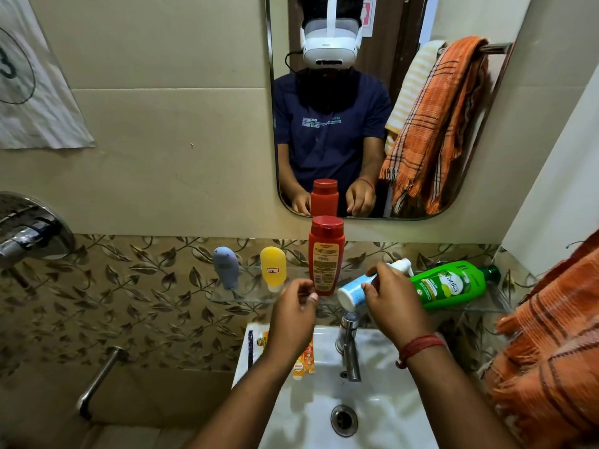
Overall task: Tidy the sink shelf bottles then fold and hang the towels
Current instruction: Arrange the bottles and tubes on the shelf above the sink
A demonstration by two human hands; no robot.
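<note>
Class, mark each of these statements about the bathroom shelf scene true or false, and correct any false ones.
1. The tall red plastic bottle stands upright on the clear glass shelf. True.
2. The green plastic bottle stands upright. False: it lies on its side.
3. The right hand holds the white-and-blue pump bottle. True.
4. The left hand grips the small yellow bottle. False: it holds nothing.

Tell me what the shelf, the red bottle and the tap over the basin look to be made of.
Shelf: clear glass or acrylic, since the leaf-patterned tiles show through it; which of the two cannot be told. Red bottle: opaque plastic with a slight sheen and a paper-like label. Tap: polished metal, probably chrome-plated, given its mirror-like highlights.
</note>
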